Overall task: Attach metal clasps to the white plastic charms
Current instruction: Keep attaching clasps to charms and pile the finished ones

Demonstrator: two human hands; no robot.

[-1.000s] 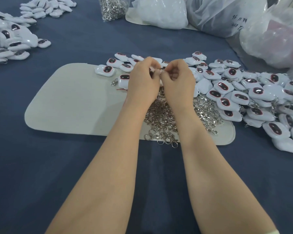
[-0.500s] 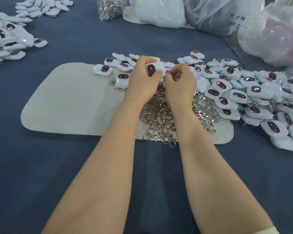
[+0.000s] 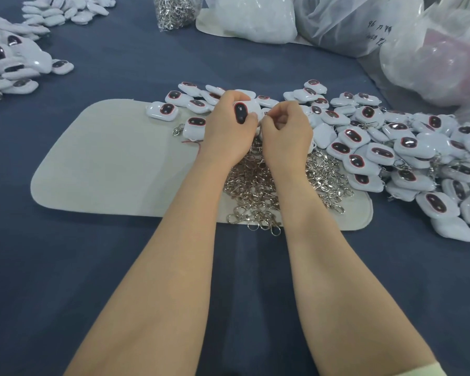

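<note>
Charms (image 3: pixel 407 147): white plastic, smooth and glossy; each has a dark, shiny oval inset rimmed in red.
Clasps (image 3: pixel 255 191): silvery metal, bright and polished.
Mat (image 3: pixel 106 164): pale grey cloth, felt-like, matt.
Counter (image 3: pixel 65 267): covered in dark blue cloth, matt and smooth.
Bags (image 3: pixel 350 23): thin translucent plastic film, crinkled, faintly glossy.

The left half of the beige mat (image 3: pixel 106 164) is lying bare at middle left — I'm finding open room there and on the blue cloth (image 3: pixel 65 267) below. Clasps (image 3: pixel 255 191) are heaping at centre, charms (image 3: pixel 396 158) are crowding the right side, bags (image 3: pixel 350 23) are blocking the upper right, more charms (image 3: pixel 14 63) are filling the upper left.
</note>
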